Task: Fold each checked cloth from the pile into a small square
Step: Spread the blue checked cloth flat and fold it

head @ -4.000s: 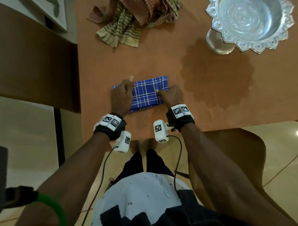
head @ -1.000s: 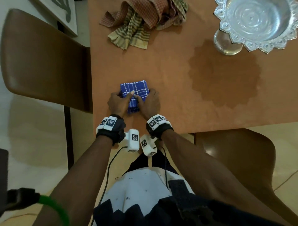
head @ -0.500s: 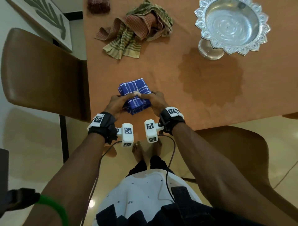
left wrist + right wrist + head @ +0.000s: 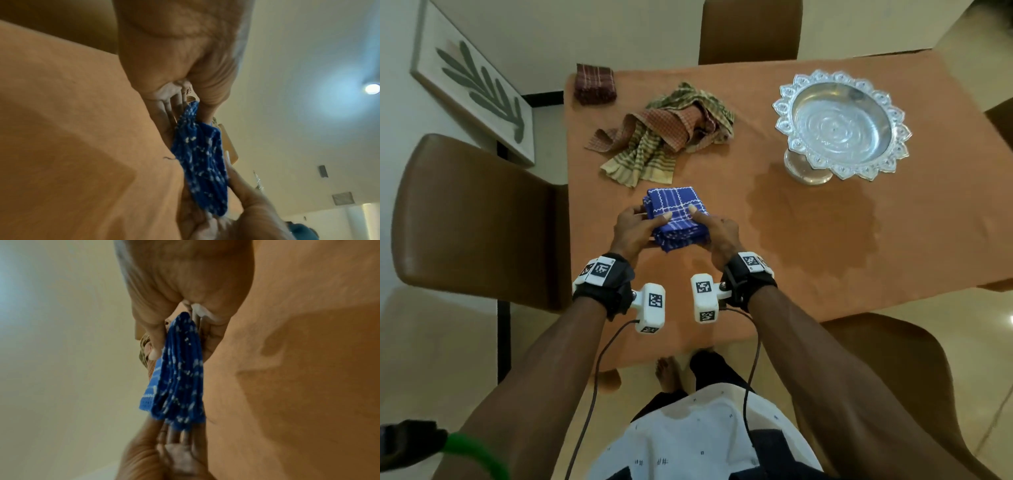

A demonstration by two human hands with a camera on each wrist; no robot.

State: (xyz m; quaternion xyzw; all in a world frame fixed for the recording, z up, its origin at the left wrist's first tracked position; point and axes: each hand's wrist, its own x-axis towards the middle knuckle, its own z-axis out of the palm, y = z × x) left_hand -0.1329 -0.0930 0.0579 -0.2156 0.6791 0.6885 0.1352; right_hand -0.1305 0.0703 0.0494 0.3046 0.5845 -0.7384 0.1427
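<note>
A blue checked cloth [image 4: 676, 216], folded into a small thick square, is lifted just above the orange table [image 4: 825, 260]. My left hand [image 4: 635, 228] grips its left side, thumb on top and fingers beneath. My right hand [image 4: 714, 229] grips the right side the same way. The wrist views show the stacked blue layers [image 4: 202, 170] [image 4: 180, 378] pinched between thumb and fingers. A pile of crumpled checked cloths [image 4: 667, 137], brown and olive, lies farther back. A folded maroon checked cloth [image 4: 595, 84] sits at the far left corner.
A silver footed bowl [image 4: 842, 123] stands at the back right, with a dark damp stain [image 4: 811, 219] in front of it. Brown chairs stand at the left [image 4: 472, 219], the far side [image 4: 750, 31] and the near right [image 4: 893, 377]. A framed picture [image 4: 472, 82] leans at the left.
The blue cloth went from a flat rectangle to a small square. In the last second both hands took it by the sides and raised it off the table.
</note>
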